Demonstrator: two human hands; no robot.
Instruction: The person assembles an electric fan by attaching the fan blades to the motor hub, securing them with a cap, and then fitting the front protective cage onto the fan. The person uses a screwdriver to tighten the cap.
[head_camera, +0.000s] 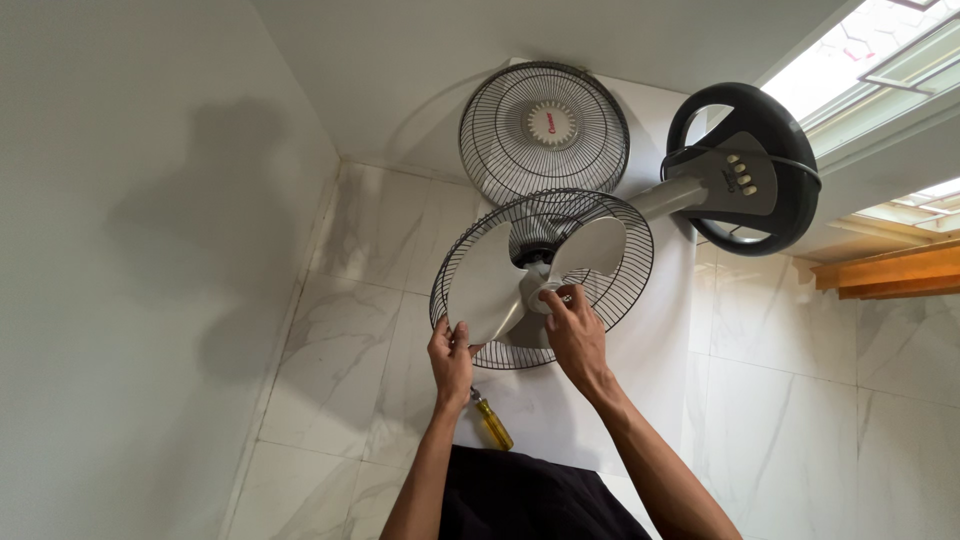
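Here I see a stand fan lying on the pale tiled floor (330, 330) with its front grille (544, 130) off and set just beyond it. My left hand (451, 358) grips the rim of the rear grille (620, 270), fingers closed on the wire. My right hand (574, 330) pinches the hub cap (551, 297) at the centre of the grey blades (490, 290). A yellow-handled screwdriver (492, 424) lies near my left wrist.

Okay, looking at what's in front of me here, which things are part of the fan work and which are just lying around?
In use:
- left hand on a fan blade
- right hand at the blade hub
- rear grille
- fan base

Lying about:
- front grille, detached
- yellow-handled screwdriver on the floor
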